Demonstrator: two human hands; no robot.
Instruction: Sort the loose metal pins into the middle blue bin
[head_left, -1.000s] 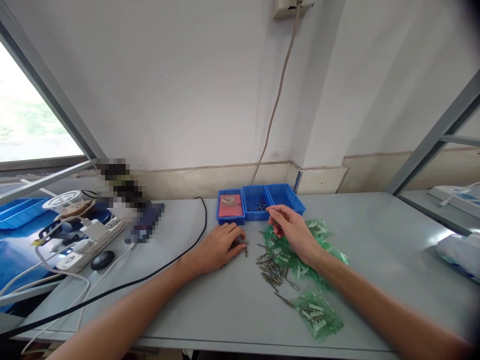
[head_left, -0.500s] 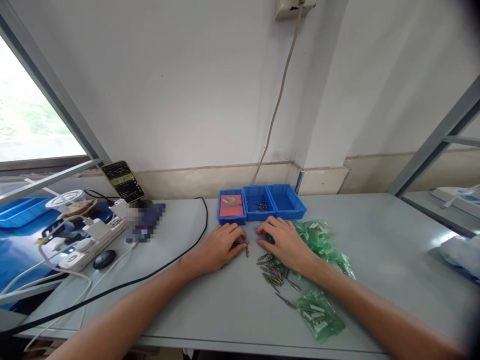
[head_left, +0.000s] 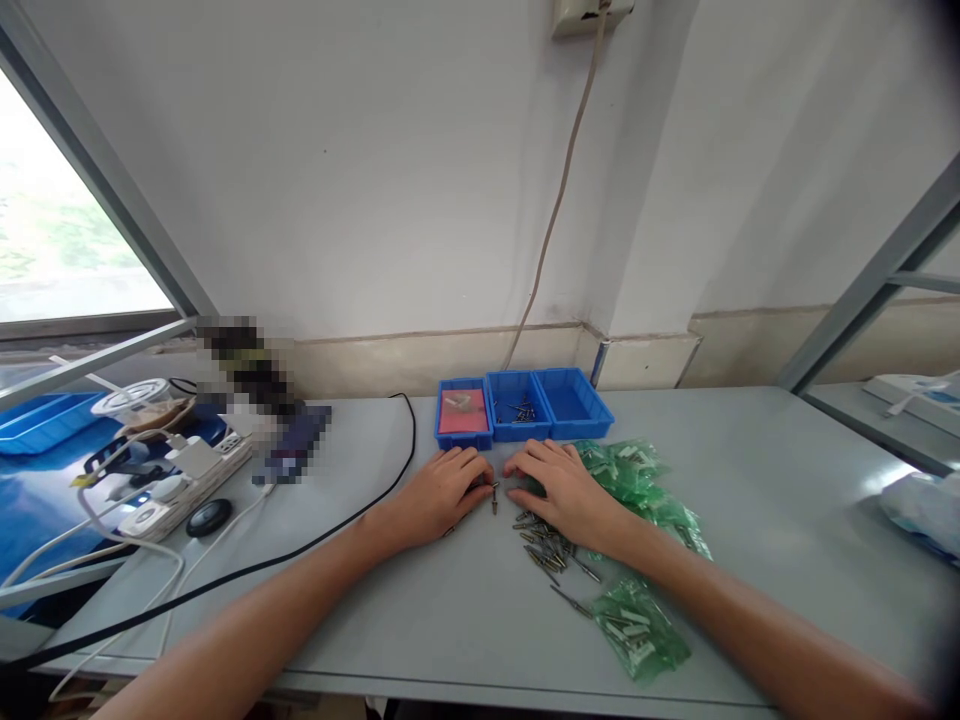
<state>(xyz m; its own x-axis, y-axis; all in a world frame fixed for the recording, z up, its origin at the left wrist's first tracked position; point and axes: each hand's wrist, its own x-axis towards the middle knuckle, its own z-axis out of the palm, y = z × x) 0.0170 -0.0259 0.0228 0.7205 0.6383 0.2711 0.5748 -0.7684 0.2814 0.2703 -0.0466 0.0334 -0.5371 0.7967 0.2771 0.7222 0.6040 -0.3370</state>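
Left grip: I'm resting the left grip (head_left: 444,492) palm-down on the tabletop (head_left: 420,625), fingers curling; the palm is hiding whatever is underneath, so I can't tell if it's holding anything.
Pin at left thumb: one small metal pin (head_left: 494,500) is lying just beside the thumb tip; another pin end (head_left: 449,531) is poking out under the heel of the hand.
Right grip: I'm facing the right grip (head_left: 564,492) toward the left, half open, thumb and fingers standing apart, nothing showing between them.
Loose pins: a heap of metal pins (head_left: 547,548) is lying below the right grip; a single pin (head_left: 571,601) is pointing at the near bag.
Green bags: a clump of bags (head_left: 634,475) is lying behind the right wrist; the near bag (head_left: 637,632) is sitting apart, white pieces showing inside.
Blue trays: the middle tray (head_left: 519,434) is holding some pins; the left tray (head_left: 463,440) is carrying a pink sheet; the right tray (head_left: 574,400) is standing alongside.
Progress: I'm judging it partway; some pins are lying in the middle tray, plenty are lying loose outside.
Left edge: a black cable (head_left: 391,487) is running past the left forearm.
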